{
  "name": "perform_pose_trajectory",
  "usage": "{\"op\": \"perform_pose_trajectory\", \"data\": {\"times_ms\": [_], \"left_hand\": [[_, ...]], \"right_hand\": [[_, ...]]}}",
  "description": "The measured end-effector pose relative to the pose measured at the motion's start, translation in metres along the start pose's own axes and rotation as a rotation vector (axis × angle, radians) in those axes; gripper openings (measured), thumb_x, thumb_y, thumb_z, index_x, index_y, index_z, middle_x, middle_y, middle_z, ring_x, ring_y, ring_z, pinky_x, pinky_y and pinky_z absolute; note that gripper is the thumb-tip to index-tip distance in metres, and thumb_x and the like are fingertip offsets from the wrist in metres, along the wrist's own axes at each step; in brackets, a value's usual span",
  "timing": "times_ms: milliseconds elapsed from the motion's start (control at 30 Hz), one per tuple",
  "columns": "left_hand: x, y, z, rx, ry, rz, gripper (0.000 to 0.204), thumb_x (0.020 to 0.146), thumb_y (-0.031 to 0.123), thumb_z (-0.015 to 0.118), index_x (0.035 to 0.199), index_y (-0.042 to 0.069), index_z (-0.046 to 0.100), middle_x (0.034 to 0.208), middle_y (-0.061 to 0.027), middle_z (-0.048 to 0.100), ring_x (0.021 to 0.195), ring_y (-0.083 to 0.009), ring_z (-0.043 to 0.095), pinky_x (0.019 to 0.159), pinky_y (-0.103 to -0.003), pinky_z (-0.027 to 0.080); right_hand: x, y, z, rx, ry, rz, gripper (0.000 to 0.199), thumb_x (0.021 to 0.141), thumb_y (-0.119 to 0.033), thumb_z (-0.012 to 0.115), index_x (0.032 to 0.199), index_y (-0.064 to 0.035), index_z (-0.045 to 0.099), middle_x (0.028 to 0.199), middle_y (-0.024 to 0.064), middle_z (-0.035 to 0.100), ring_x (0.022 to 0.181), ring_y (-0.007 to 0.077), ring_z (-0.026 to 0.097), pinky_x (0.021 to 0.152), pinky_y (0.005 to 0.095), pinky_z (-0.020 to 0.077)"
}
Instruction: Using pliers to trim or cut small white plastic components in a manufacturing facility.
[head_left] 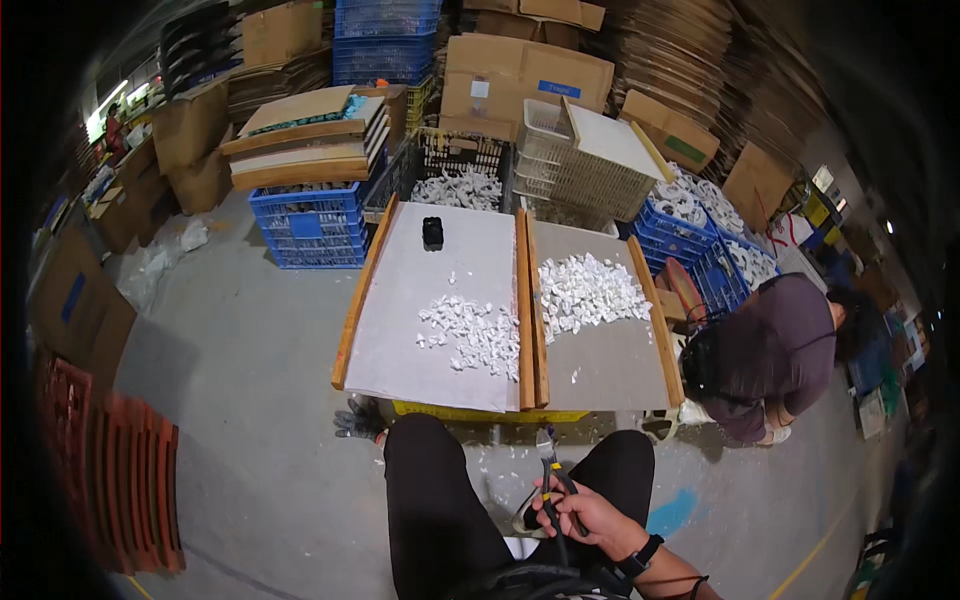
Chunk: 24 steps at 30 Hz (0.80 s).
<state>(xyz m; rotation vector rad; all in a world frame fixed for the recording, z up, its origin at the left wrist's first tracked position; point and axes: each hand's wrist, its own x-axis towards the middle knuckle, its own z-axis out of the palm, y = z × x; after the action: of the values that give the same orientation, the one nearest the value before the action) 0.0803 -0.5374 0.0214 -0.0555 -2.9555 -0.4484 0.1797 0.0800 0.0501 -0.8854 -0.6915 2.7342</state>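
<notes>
While the right hand (585, 512) is wrapped tight around the handles of the little cutters (553, 480), the tips point up toward the worktop (430, 340). The left hand cannot be seen. Small white pieces (475, 330) lie in a heap on the left board, just beside the wooden rail (523, 310). A bigger white heap (590, 290) sits on the right board. I think it is best to hold the cutters firmly, pick one piece at a time, and keep the sharp tips away from the knees. Another person (775, 355) crouches near the right side.
</notes>
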Motion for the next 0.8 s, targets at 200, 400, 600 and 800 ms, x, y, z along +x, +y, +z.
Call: {"op": "perform_pose_trajectory", "data": {"times_ms": [200,400,600,800], "left_hand": [[-0.005,0.001,-0.013,0.019,0.033,-0.052,0.025,0.086,0.021,0.055,0.097,-0.001,0.059,0.084,-0.0149,0.058,0.075,-0.0271,0.056,0.067,-0.035,0.045],[0.023,0.016,0.001,-0.015,0.054,-0.032,0.026,0.086,0.021,0.055,0.098,-0.002,0.059,0.086,-0.0159,0.059,0.077,-0.0278,0.056,0.069,-0.035,0.045],[0.105,0.058,0.055,-0.125,-0.042,0.152,0.026,0.086,0.02,0.056,0.098,-0.003,0.059,0.088,-0.0168,0.059,0.079,-0.0285,0.057,0.071,-0.035,0.046],[0.17,0.189,0.173,-0.348,-0.356,0.541,0.027,0.086,0.02,0.056,0.099,-0.003,0.06,0.089,-0.0178,0.06,0.081,-0.0292,0.057,0.073,-0.035,0.046]], "right_hand": [[-0.002,-0.003,-0.003,0.014,-0.027,-0.016,0.055,0.075,0.008,0.036,0.129,0.0,0.036,0.102,0.0167,0.055,0.078,0.027,0.057,0.064,0.0357,0.0479],[-0.016,-0.016,-0.011,0.021,0.02,-0.093,0.056,0.075,0.009,0.038,0.13,-0.0005,0.036,0.102,0.0164,0.056,0.079,0.0268,0.059,0.064,0.036,0.0489],[-0.067,-0.02,-0.031,0.064,0.158,-0.286,0.049,0.078,0.007,0.04,0.126,-0.0031,0.04,0.1,0.0144,0.058,0.078,0.024,0.059,0.062,0.0342,0.0493],[-0.088,-0.008,-0.045,0.079,0.261,-0.315,0.043,0.089,-0.007,0.05,0.13,-0.0082,0.038,0.101,0.0074,0.055,0.077,0.0151,0.057,0.059,0.0278,0.049]]}}
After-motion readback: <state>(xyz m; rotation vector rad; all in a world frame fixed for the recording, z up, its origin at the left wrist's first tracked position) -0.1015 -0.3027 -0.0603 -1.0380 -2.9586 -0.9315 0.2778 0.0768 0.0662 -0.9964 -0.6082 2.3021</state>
